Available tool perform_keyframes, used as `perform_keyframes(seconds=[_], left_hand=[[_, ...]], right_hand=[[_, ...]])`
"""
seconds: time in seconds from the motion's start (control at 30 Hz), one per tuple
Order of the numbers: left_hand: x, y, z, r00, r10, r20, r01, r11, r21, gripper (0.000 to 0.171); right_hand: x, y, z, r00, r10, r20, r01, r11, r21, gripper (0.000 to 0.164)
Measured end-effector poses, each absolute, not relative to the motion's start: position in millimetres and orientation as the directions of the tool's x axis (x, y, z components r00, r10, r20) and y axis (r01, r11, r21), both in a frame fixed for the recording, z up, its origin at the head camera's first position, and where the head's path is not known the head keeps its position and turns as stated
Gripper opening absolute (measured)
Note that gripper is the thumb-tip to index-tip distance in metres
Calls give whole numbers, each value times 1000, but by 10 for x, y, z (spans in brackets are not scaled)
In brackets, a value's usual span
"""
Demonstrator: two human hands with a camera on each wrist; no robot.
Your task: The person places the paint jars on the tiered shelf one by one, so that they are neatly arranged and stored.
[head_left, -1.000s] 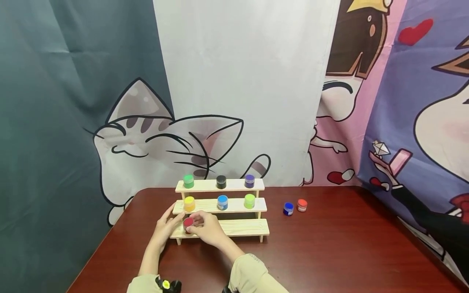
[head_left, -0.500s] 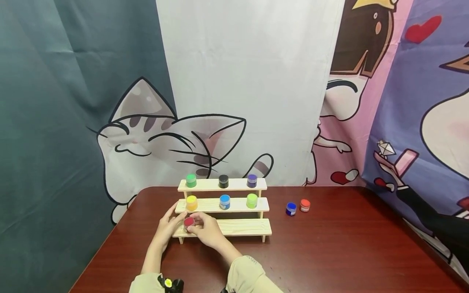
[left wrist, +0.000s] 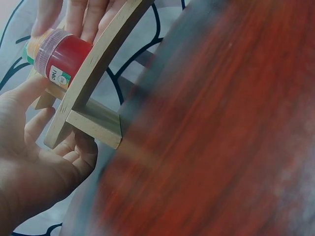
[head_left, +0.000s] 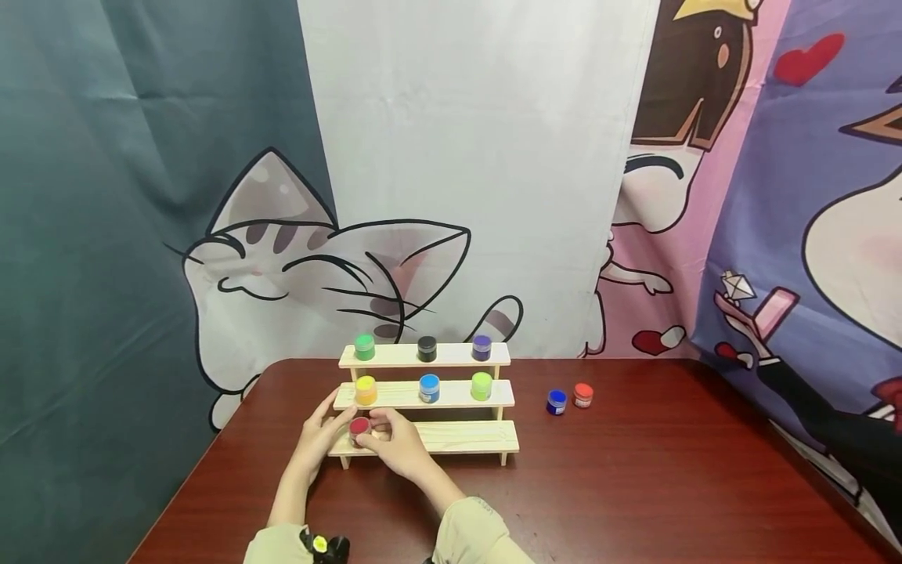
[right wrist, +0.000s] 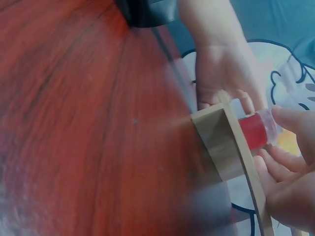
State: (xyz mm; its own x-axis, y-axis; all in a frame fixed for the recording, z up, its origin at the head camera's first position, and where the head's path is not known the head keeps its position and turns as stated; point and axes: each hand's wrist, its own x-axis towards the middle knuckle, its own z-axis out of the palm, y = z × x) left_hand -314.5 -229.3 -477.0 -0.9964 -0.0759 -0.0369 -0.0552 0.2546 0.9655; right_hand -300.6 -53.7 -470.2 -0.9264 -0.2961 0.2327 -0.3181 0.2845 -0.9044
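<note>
A small dark-red paint jar (head_left: 359, 428) with a clear lid stands at the left end of the bottom shelf of a three-step wooden rack (head_left: 468, 437). My right hand (head_left: 403, 448) pinches this jar between thumb and fingers from its right side. At the rack's left end is my left hand (head_left: 315, 446). The left wrist view shows that left hand (left wrist: 44, 162) with fingers curled under the shelf end and its thumb up beside the red jar (left wrist: 69, 59). In the right wrist view the jar's base (right wrist: 253, 132) sits right at the shelf board.
Yellow (head_left: 366, 390), blue (head_left: 429, 388) and light-green (head_left: 481, 386) jars line the middle shelf. Green (head_left: 364, 347), black (head_left: 427, 348) and purple (head_left: 481, 348) ones stand on top. A dark-blue jar (head_left: 556, 402) and an orange-red jar (head_left: 582, 395) stand on the table (head_left: 634, 478), right of the rack.
The red jar has shifted very slightly left along the bottom shelf, with my right hand still on it. My left hand stays in place; the head view sways a little.
</note>
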Motion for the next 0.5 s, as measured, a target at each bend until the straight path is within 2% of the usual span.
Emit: perform_keyframes(seconds=[0.23, 0.5], left_hand=[[-3151, -2287, -4791, -997, -76, -28, -46, 256, 966, 75], [-3160, -2302, -4785, -998, -63, -29, -43, 242, 969, 77]], right_hand=[[-2995, -404, -4621, -943, -251, 220, -288, 280, -916, 41], [-2992, -281, -4484, -939, -146, 311, -341, 280, -897, 27]])
